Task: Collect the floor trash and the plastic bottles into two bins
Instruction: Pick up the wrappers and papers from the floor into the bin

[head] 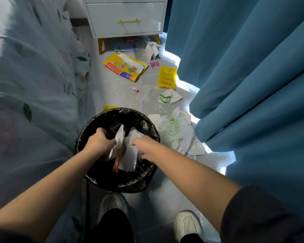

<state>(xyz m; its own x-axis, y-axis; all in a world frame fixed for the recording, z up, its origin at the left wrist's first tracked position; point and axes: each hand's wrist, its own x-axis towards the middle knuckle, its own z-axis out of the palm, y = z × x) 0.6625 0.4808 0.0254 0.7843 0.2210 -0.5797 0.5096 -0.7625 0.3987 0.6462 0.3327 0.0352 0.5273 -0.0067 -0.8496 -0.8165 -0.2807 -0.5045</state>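
Narrow floor strip (165, 197) between bedcover (33, 85), curtain (253, 76); bin (121, 185) centred.

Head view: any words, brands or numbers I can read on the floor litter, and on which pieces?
Nothing reads for certain.
Small yellow pouch: dark upside-down word, too blurred.
Large yellow bag: coloured print, too small.
White plastic bag: green print, unreadable.
White wrapper: green mark, unreadable.

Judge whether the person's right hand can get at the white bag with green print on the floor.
Probably yes. The white bag lies uncovered beside the bin, on the side of the right hand. That hand's grip seems taken up by white wrapping in the bin, so it must drop that first.
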